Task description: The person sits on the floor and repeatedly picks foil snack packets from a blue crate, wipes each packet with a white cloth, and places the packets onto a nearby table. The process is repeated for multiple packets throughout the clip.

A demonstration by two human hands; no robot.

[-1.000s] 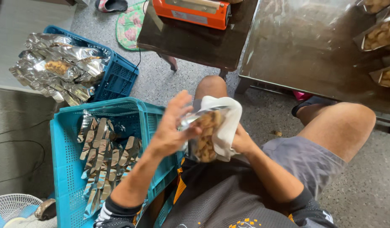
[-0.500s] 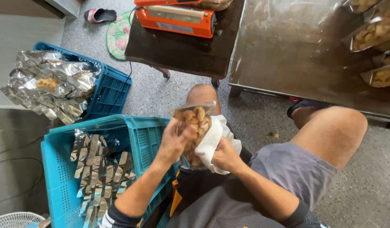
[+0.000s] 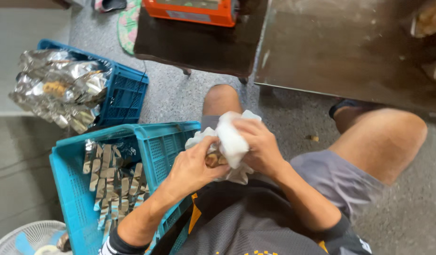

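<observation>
My left hand (image 3: pixel 195 166) grips a clear packet of brown snacks (image 3: pixel 213 159), which is mostly hidden between both hands over my lap. My right hand (image 3: pixel 259 146) presses a white cloth (image 3: pixel 230 137) around the packet's top. Just left of my hands stands a teal plastic crate (image 3: pixel 156 141) holding several silver foil packets (image 3: pixel 112 182) set in rows.
A blue crate (image 3: pixel 128 94) heaped with silver foil bags (image 3: pixel 60 89) sits at the far left. An orange machine (image 3: pixel 197 10) rests on a dark low table (image 3: pixel 194 47). A metal table (image 3: pixel 350 52) with filled packets lies to the right. A white fan (image 3: pixel 27 238) stands at bottom left.
The packet has come down from in front of me to my lap. The white cloth now wraps over its top, and both hands have closed around it.
</observation>
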